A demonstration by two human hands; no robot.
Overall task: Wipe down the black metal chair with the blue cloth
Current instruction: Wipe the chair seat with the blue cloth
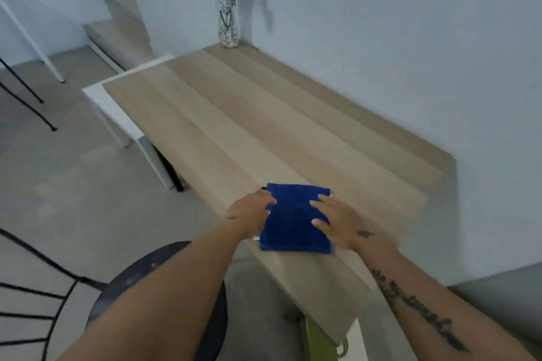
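Two hands were on the blue cloth (294,223) as I watched through the head camera. The cloth was folded into a rectangle and lay flat on the pale wooden desk (264,126), close to the desk's near-left edge, with one set of fingers on each side of it.

My left hand (249,212) sat at the cloth's left edge. Its fingers (271,201) were bent with the tips on the fabric, and I could not tell whether they pinched the edge or only pressed on it. My right hand (337,221) rested on the cloth's right side, its fingers (321,202) straight and slightly spread, lying flat on the fabric.

The black metal chair (132,278) stood below and to the left of the left fingers, apart from the cloth. Its round seat was partly hidden by my left forearm, and its wire back showed at the lower left.

Well beyond the fingers, at the far end of the desk against the wall, stood a glass vase (228,26) of pink flowers. Far to the left of the fingers, thin black legs (29,102) stood on the grey floor (73,184).
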